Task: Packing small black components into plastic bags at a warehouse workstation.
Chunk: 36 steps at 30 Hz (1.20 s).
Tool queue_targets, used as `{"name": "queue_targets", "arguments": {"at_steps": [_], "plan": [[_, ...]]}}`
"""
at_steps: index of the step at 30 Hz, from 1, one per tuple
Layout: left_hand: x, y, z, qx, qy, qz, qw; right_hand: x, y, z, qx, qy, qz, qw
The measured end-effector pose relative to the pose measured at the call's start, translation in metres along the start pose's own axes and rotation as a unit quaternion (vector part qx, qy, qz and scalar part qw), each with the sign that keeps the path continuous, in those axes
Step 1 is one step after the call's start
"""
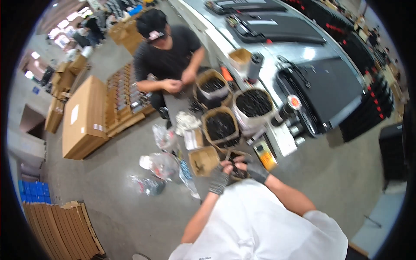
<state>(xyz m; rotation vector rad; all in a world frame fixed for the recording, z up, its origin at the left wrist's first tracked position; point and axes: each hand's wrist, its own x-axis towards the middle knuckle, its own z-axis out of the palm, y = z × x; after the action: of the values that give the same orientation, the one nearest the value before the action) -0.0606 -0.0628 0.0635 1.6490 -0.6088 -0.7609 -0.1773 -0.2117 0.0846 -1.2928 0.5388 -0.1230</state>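
Grey fingerless gloves cover both of my hands, which meet over a small open carton [239, 172] of black parts. My left hand [220, 177] has its fingers drawn together beside the carton's left edge. Opposite it, my right hand [255, 168] is closed, its fingertips close to the left ones. Whatever they pinch is too small and blurred to name. Just left stands a nearly bare cardboard box [203, 159] with a few small bits inside. Beyond my hands, a box of black parts [220, 125] and a lined box of black parts [253, 104] stand on the table.
Across the table a person [168, 56] in black works with both hands near another box of black parts [212, 84]. Clear plastic bags [162, 165] lie to the left. A yellow-and-black package [265, 155] is right of my hands. Black panels [320, 93] lie on the long bench.
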Motion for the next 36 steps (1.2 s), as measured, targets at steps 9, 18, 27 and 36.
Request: {"name": "queue_targets", "arguments": {"at_steps": [9,18,27,36], "plan": [[-0.013,0.01,-0.014,-0.118,0.049,-0.078,0.989,-0.016,-0.005,-0.017,0.391,-0.017,0.097,0.915],[-0.019,0.031,-0.016,-0.163,-0.025,-0.159,0.974,-0.021,0.0,-0.016,0.382,-0.06,0.135,0.912],[-0.017,0.028,-0.008,-0.157,-0.033,-0.138,0.977,-0.019,-0.007,-0.015,0.202,-0.048,0.094,0.974],[-0.015,0.025,-0.005,-0.167,-0.018,-0.155,0.974,-0.017,-0.009,-0.01,0.06,0.006,0.042,0.997]]}}
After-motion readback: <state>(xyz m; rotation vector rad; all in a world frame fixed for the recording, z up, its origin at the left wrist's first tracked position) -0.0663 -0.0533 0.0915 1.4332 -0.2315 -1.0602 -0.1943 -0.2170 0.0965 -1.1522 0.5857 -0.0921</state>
